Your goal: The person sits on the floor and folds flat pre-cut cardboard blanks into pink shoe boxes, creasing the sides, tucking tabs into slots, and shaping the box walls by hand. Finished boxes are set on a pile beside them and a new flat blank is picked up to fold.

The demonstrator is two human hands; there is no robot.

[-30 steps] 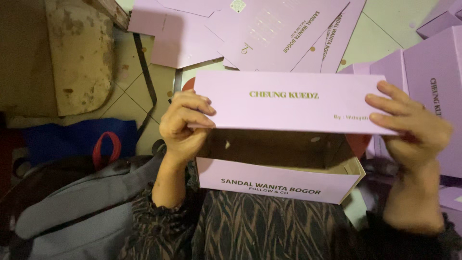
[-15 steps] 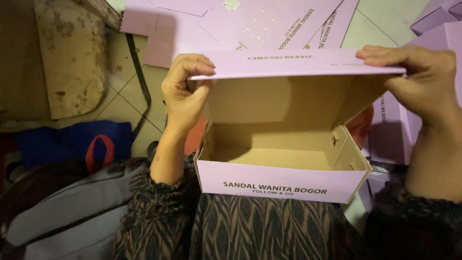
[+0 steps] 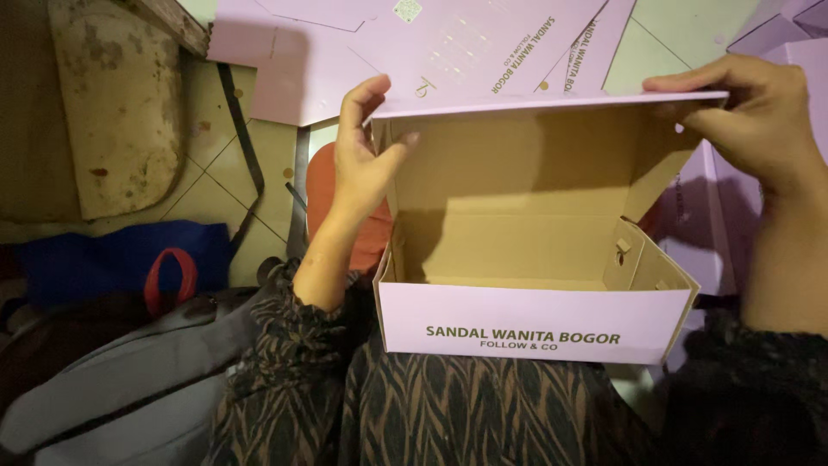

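flat pink cardboard sheets [image 3: 328,60], grey backpack [image 3: 112,388]

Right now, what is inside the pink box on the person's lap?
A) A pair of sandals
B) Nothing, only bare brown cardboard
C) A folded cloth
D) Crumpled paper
B: the pink box stands open, its lid held up by the left hand and right hand, and only bare brown cardboard shows inside.

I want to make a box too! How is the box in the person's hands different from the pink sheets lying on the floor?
The box is folded up into a shape with walls and a raised lid; the flat sheets lie unfolded on the floor. The box shows its brown inside; the flat sheets show only their pink side. The left hand and right hand hold the box's lid; nothing touches the flat sheets. Both are pink printed cardboard.
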